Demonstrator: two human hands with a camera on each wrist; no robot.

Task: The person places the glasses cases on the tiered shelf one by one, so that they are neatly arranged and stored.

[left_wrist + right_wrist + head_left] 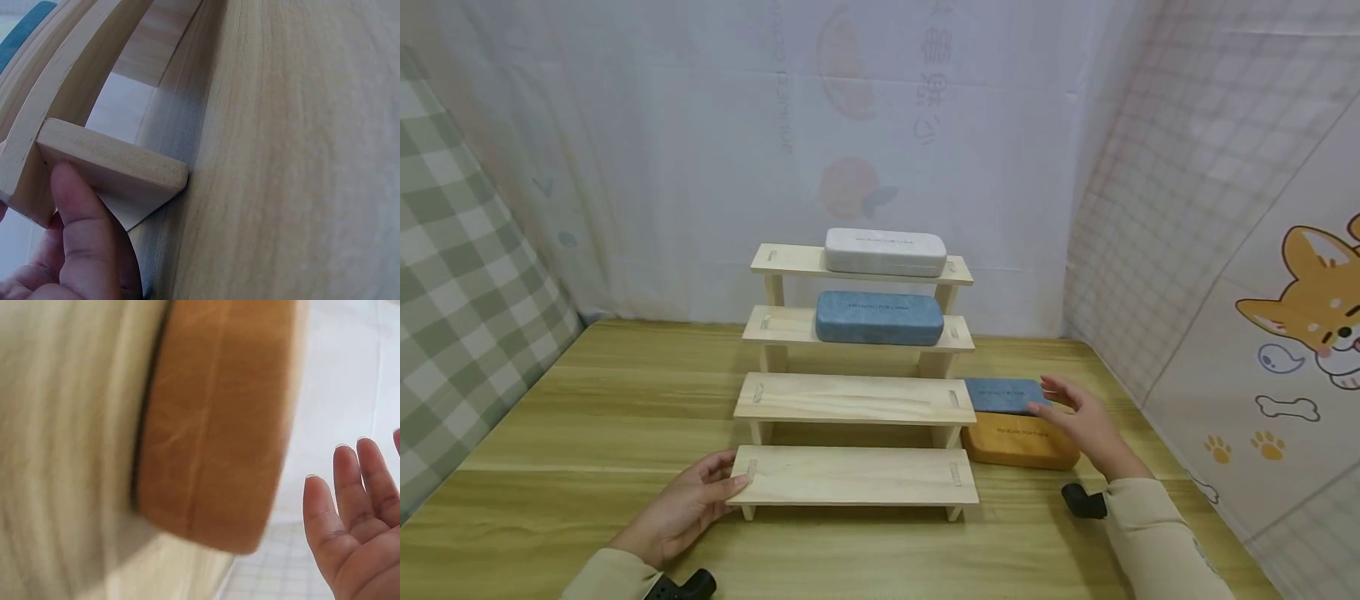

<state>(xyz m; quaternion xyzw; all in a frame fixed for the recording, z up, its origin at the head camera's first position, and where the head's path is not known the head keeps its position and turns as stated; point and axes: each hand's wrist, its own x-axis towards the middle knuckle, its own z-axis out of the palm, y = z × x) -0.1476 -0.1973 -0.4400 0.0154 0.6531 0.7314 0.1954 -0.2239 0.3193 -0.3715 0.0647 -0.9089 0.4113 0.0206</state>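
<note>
A pale wooden stepped rack [853,475] stands on the table, its tiers rising toward the back. My left hand [688,504] grips the left end of its lowest step, thumb over the edge. Close up in the left wrist view, a finger [81,225] lies against the step's short leg [112,153]. My right hand [1082,421] hovers with loosely spread fingers over the right ends of a blue glasses case [1000,395] and an orange glasses case [1022,442]. These lie side by side, right of the rack. The right wrist view shows the orange case's end near the fingers.
A white glasses case [886,252] sits on the top tier and another blue case [880,318] on the tier below it. White curtain [700,167] hangs behind the table [587,400]. Patterned cloths flank both sides, a green checked one [460,275] at left.
</note>
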